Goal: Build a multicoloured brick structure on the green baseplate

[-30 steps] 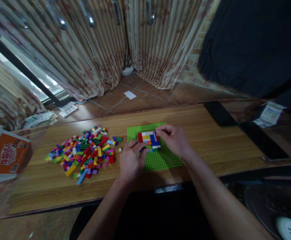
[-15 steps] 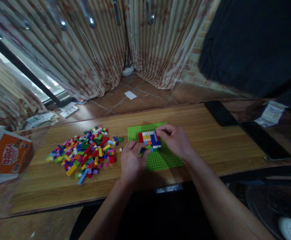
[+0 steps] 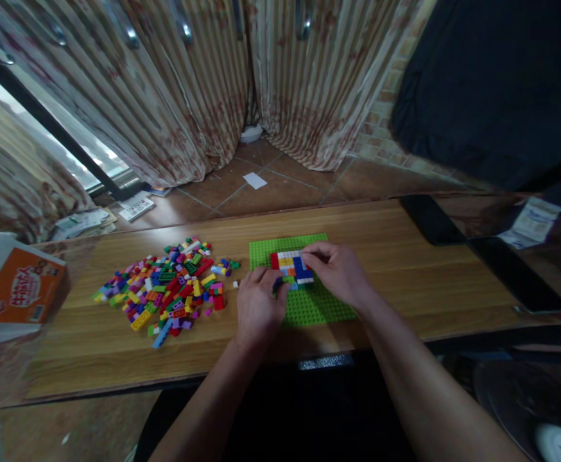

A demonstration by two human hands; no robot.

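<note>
Brick structure (image 3: 291,264) is sitting on the green baseplate (image 3: 316,313), between the two hands. The left hand (image 3: 262,301) bends its fingers and thumb around the near left corner, where a dark blue brick (image 3: 277,284) shows beside the fingertips; I cannot tell if this brick is gripped. The right hand (image 3: 333,269) has thumb and forefinger near each other at the far right corner, but I cannot tell if they are pressed together or holding a small piece.

From here, I judge that uneven pressing could be the main trouble: if one corner is pushed harder, the opposite edge may lift. The baseplate seems to lie loose, so a sideways push could make it slide.

The wooden table (image 3: 381,250) carries also a loose brick pile (image 3: 174,289) on the left and two dark flat objects (image 3: 432,221) on the right. An orange box (image 3: 18,289) shows at the left end. Beyond, on the far side, striped curtains (image 3: 189,96) hang above a brown tiled floor (image 3: 285,196), where a white paper (image 3: 254,180) lies
</note>
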